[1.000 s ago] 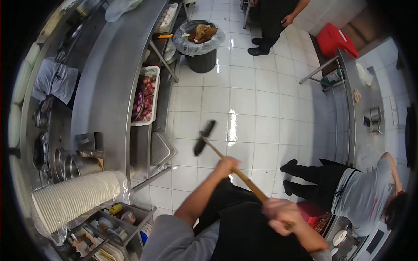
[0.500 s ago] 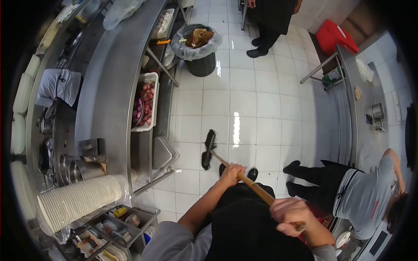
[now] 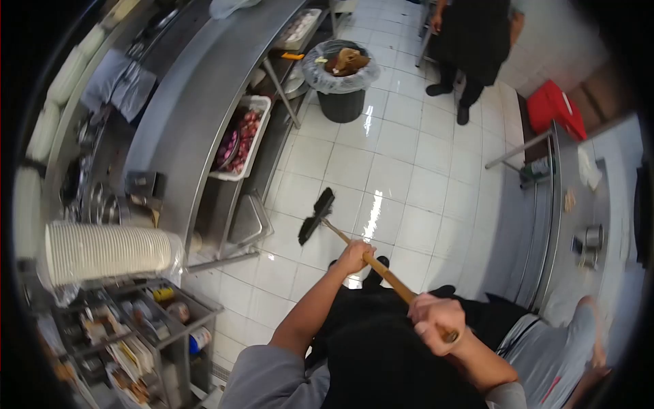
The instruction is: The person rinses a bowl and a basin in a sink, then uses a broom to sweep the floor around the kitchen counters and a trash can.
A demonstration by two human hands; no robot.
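Left fingers: curled shut round the wooden broom handle about halfway along, the left hand just below the frame's centre.
Right fingers: closed in a fist over the handle's top end, knuckles up, the right hand at lower right of centre.
Broom head: dark bristles left of centre, over the white floor tiles, near the steel counter's lower shelf. I can't tell whether the bristles touch the floor.
Change: half a second ago the head stood closer to the feet; it now sits farther out and slanted, so I'd say a fresh stroke is under way.
Arms: left forearm reaches forward from the grey sleeve at bottom left; right arm is bent, close to the body.
Around: lined bin at top centre, a co-worker in grey at lower right.
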